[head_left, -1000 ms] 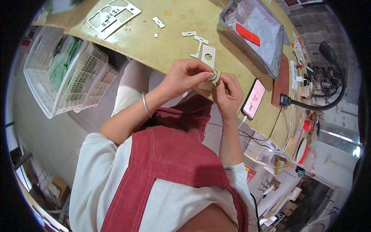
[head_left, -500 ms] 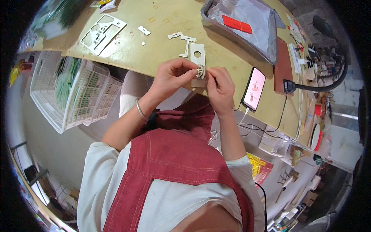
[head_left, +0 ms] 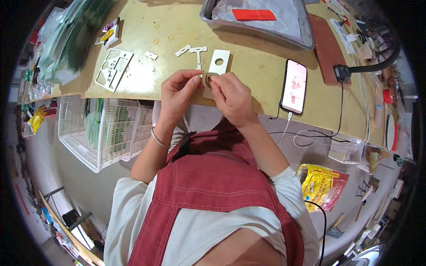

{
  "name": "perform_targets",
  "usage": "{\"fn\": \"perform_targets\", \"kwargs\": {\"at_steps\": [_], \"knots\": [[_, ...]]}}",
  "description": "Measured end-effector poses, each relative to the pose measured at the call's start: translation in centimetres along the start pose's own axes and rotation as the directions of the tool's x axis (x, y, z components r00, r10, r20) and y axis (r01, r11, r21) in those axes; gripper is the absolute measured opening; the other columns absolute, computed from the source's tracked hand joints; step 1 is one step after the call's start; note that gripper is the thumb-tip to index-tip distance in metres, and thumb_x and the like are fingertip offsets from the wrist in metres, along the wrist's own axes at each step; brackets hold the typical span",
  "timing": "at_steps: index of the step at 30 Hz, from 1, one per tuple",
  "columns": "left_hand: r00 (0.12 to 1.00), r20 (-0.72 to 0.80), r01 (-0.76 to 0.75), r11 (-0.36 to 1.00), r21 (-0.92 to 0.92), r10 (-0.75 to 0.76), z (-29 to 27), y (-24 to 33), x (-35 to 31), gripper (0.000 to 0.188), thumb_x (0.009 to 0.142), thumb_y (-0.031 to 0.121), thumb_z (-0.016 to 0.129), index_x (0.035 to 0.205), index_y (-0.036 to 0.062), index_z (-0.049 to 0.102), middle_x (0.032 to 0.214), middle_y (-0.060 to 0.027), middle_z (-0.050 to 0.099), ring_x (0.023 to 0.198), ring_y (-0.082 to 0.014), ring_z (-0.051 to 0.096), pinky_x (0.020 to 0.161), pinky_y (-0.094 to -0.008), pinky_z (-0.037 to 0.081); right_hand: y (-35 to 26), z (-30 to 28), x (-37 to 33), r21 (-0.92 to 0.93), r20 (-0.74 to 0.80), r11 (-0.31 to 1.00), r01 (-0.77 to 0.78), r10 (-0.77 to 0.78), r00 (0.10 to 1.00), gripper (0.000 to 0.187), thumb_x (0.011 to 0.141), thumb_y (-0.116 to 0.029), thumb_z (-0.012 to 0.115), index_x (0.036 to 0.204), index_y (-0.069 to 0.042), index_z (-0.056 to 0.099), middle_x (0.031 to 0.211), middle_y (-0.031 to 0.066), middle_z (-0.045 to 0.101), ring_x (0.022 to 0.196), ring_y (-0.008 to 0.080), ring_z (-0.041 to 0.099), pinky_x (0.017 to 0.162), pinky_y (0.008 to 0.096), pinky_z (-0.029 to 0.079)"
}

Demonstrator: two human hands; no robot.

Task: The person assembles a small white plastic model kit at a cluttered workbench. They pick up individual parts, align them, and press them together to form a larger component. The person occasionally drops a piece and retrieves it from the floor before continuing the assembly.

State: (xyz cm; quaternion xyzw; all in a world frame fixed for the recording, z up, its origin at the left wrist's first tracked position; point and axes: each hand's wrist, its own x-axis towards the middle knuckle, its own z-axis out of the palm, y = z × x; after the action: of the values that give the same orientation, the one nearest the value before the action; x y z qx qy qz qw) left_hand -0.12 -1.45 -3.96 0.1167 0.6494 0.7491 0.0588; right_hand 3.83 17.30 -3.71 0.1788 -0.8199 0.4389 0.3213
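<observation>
My left hand (head_left: 177, 91) and my right hand (head_left: 231, 96) meet at the near edge of the wooden table (head_left: 257, 57), both pinching a small tan wooden piece (head_left: 207, 80) between thumbs and fingertips. Part of the piece is hidden by my fingers. Just beyond it lies a white rectangular plate with a round hole (head_left: 218, 61). Small white cut-out pieces (head_left: 196, 50) lie further back. A metal bangle (head_left: 157, 138) circles my left wrist.
A phone (head_left: 294, 86) with a lit screen lies to the right, its cable hanging off the edge. A grey tray (head_left: 262, 17) with a plastic bag sits at the back. A white cut-out sheet (head_left: 113, 68) lies left. A white wire basket (head_left: 104, 128) stands below the table.
The view has shifted so the table and my hands sit further left and lower. Both hands stay together on the small piece, turning it slightly.
</observation>
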Motion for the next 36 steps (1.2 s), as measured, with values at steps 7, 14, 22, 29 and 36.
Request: {"fn": "perform_targets", "kwargs": {"at_steps": [7,14,22,29,36], "knots": [[0.994,-0.052,-0.095,0.994,0.052,0.098,1.6,-0.3,-1.0,0.018,0.104,0.002,0.071,0.120,-0.0052,0.073,0.108,-0.0083,0.078,0.096,-0.0134,0.074,0.090,-0.0278,0.060,0.7,-1.1,0.5,0.012,0.021,1.000,0.012,-0.013,1.000,0.019,0.089,-0.001,0.074,0.106,-0.006,0.068,0.095,0.0099,0.064,0.077,0.0346,0.071,0.064,0.0437,0.059],[0.992,-0.063,-0.099,0.988,0.116,0.107,1.6,-0.5,-1.4,0.018,0.102,-0.001,0.072,0.120,-0.0061,0.073,0.107,-0.0104,0.078,0.098,-0.0151,0.076,0.090,-0.0279,0.061,0.9,-1.2,0.5,0.044,0.026,0.997,-0.056,0.055,0.998,0.016,0.092,0.005,0.073,0.107,-0.001,0.070,0.095,0.0149,0.068,0.083,0.0330,0.072,0.069,0.0396,0.057],[0.998,-0.049,-0.044,0.999,0.002,0.044,1.5,-0.4,-1.3,0.018,0.102,-0.001,0.073,0.119,-0.0059,0.074,0.108,-0.0105,0.079,0.098,-0.0163,0.076,0.089,-0.0290,0.063,1.3,-1.3,0.4,0.163,0.028,0.981,-0.101,0.098,0.995,0.014,0.096,0.005,0.070,0.110,0.002,0.072,0.099,0.0158,0.072,0.085,0.0293,0.073,0.074,0.0358,0.058],[0.998,-0.020,-0.055,0.998,0.040,0.056,1.6,-0.1,-1.1,0.017,0.101,-0.001,0.073,0.118,-0.0052,0.075,0.108,-0.0101,0.079,0.099,-0.0160,0.076,0.090,-0.0289,0.062,1.5,-1.5,0.4,0.189,0.046,0.972,-0.139,0.133,0.990,0.012,0.097,0.005,0.069,0.109,0.003,0.073,0.097,0.0160,0.073,0.085,0.0277,0.073,0.074,0.0347,0.058],[0.999,0.023,-0.034,0.999,0.032,0.034,1.0,-0.3,-0.7,0.017,0.101,0.000,0.074,0.118,-0.0047,0.075,0.108,-0.0097,0.079,0.097,-0.0158,0.076,0.090,-0.0285,0.062,1.3,-1.8,0.6,0.172,0.076,0.978,-0.115,0.103,0.992,0.012,0.097,0.005,0.069,0.108,0.003,0.073,0.096,0.0150,0.072,0.083,0.0272,0.072,0.073,0.0349,0.057]]}}
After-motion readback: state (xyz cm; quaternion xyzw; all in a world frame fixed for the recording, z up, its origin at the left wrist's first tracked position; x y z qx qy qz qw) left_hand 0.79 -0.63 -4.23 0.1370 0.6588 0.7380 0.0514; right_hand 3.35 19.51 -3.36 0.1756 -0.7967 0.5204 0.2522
